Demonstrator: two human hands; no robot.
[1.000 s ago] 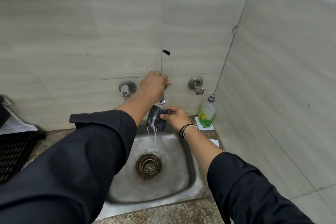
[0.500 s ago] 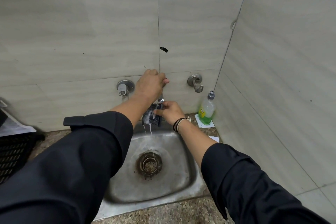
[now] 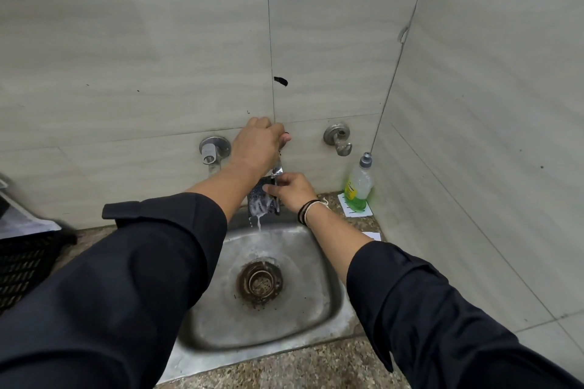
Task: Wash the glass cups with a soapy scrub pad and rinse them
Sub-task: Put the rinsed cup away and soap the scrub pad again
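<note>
**Scrub pad under running tap, both hands raised at the back wall**

Scrub pad [image 3: 264, 197]: dark, wet, hanging upright just below the tap spout [image 3: 277, 169], over the back edge of the sink [image 3: 328, 309]. White foam or water streaks its lower half; a thin stream drops from it into the basin.

Right hand [image 3: 292, 189]: fingers and thumb pinch the pad at its upper right edge, knuckles toward the camera. Dark bands and a pale cord on the wrist.

Left hand [image 3: 257, 145]: above the pad, fingers curled over the tap handle against the wall. The handle itself is almost wholly hidden under the hand; the grip looks closed round it.

Sink: steel, dull, wet near the drain [image 3: 259, 283], which is ringed with rust-brown.

Wall fittings: a capped pipe outlet [image 3: 212, 150] left of the tap, a metal fitting [image 3: 338, 138] to the right.

Right rear corner: dish soap bottle [image 3: 358, 185] with green liquid, upright on a small white card on the speckled stone counter [image 3: 284, 369].

Far left: black slatted crate [image 3: 22, 265], partly out of view.

No cups visible.
</note>
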